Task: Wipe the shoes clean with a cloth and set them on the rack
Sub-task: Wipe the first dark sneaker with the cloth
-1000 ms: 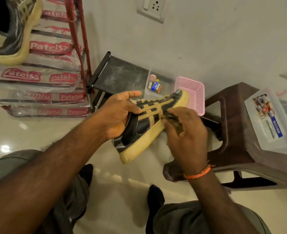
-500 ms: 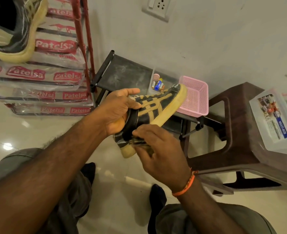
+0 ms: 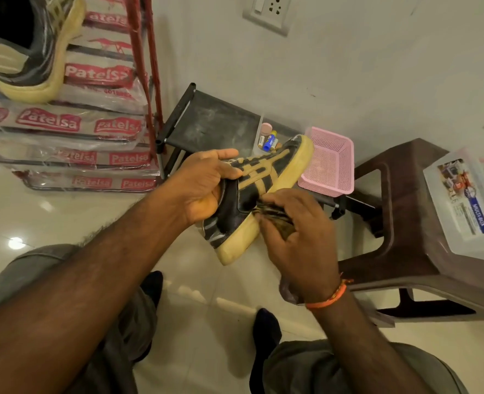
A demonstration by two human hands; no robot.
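Black and tan, the shoe (image 3: 259,191) sits mid-frame, your left hand (image 3: 206,186) gripping its collar, toe toward one o'clock; your right hand (image 3: 297,231) pinches the cloth (image 3: 275,218) against its side.

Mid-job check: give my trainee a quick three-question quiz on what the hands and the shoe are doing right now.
1. True or false: the left hand grips the black sneaker with tan stripes at its collar.
2. What does the right hand press against the sneaker's side?
A. a dark crumpled cloth
B. a brush
C. a sponge
3. Fill in: a second sneaker already sits on the rack shelf at the upper ____ of the view.

Key: 1 true; 2 A; 3 left.
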